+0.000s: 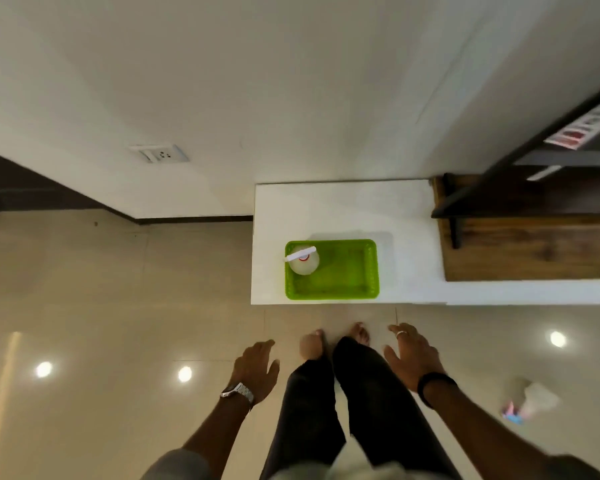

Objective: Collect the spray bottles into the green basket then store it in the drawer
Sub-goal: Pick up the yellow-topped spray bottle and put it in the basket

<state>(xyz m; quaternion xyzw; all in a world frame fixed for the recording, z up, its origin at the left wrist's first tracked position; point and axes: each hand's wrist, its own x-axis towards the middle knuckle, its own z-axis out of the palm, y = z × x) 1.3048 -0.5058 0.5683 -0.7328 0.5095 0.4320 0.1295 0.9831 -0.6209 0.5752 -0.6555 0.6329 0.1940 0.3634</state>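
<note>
A green basket [347,271] rests on a low white cabinet top [343,209], near its front edge. One white spray bottle [303,260] stands upright in the basket's left end. A second spray bottle [530,401], pale with a blue and pink trigger, lies blurred on the floor at the right. My left hand [255,370] and my right hand [413,358] hover over the floor in front of the cabinet, both empty with fingers spread. No drawer front is visible from this angle.
A dark wooden shelf unit [527,244] adjoins the cabinet on the right. A wall socket [160,154] sits on the white wall behind. My legs and bare feet [336,341] stand on glossy beige tiles just before the cabinet.
</note>
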